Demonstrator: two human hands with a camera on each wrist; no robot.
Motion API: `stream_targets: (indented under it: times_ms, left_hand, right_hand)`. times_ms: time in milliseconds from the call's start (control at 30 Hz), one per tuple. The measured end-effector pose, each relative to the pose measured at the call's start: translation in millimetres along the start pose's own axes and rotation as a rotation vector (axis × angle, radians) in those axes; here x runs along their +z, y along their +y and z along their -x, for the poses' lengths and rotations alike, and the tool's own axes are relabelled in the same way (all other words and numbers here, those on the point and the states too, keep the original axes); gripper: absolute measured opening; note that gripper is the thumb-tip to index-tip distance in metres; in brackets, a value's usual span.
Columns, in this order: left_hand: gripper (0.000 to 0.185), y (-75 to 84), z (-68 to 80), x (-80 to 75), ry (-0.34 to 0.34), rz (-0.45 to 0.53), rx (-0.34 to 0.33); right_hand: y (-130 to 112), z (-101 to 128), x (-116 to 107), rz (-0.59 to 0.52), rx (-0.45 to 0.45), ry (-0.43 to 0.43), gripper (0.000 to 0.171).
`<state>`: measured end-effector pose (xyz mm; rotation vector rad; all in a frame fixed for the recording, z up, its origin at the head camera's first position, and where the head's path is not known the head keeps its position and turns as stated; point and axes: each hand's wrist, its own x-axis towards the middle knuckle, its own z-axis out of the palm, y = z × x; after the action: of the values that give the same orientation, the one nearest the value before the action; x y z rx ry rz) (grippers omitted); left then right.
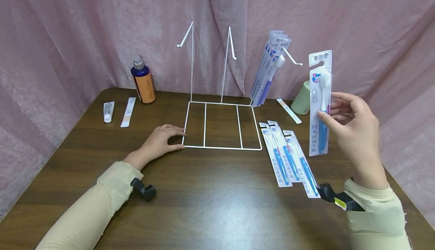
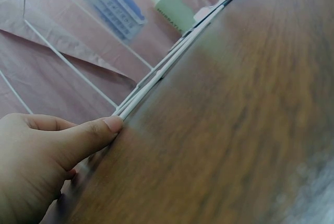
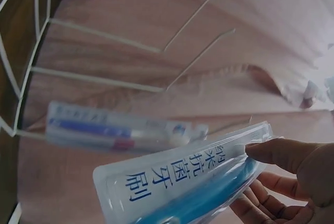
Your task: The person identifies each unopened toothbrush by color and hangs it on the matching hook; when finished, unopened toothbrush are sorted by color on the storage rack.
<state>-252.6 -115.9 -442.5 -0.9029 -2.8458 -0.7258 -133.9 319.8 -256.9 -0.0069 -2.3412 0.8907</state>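
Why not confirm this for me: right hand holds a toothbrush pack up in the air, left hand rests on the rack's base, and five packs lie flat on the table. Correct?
Not quite. Only three toothbrush packs lie flat on the table, not five; the head view shows it. The right hand does hold a toothbrush pack in the air, and the left hand does rest on the wire rack base.

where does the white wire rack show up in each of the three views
Head: the white wire rack stands at table centre, the left hand pressing its front left corner.
Left wrist: its base wire runs diagonally from the thumb tip up to the right.
Right wrist: its base and uprights fill the upper left.
Shared landmark: the toothbrush packs hanging on the rack's hook.
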Motion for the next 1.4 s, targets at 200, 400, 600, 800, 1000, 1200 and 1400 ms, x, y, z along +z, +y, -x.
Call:
stream_targets:
  times_ms: [200,400,600,800,1000,1200,1400]
  left_hand:
    - [0.046,-2.2,0.8,1.4,0.005,-0.003,-0.002]
    - [0.047,-3.8,2.5,3.1,0.002,-0.008,-0.005]
    - [0.047,-5.1,4.8,2.7,0.012,-0.007,-0.007]
    - [0.046,-6.5,5.6,3.6,0.029,-0.011,0.006]
    - [0.046,-6.8,4.0,4.8,0.028,-0.019,0.014]
    - [0.045,-4.4,2.0,3.2,0.040,-0.016,0.027]
    - [0.046,-4.1,-0.3,3.3,0.034,-0.025,0.029]
  right_hand:
    - [-23.3,3.8,16.8,-0.048,-0.125,0.007,0.048]
    - [-39.9,0.7,41.4,-0.130,-0.194,-0.025,0.045]
    - [-52.4,-5.4,69.1,-0.155,-0.180,-0.079,0.046]
    - [-59.5,-10.2,94.1,-0.199,-0.175,-0.109,0.045]
    - [-64.5,-10.7,110.3,-0.227,-0.162,-0.106,0.046]
    - [-67.5,-11.5,121.8,-0.232,-0.157,-0.105,0.046]
    - [-67.3,-14.9,134.7,-0.233,-0.147,-0.098,0.045]
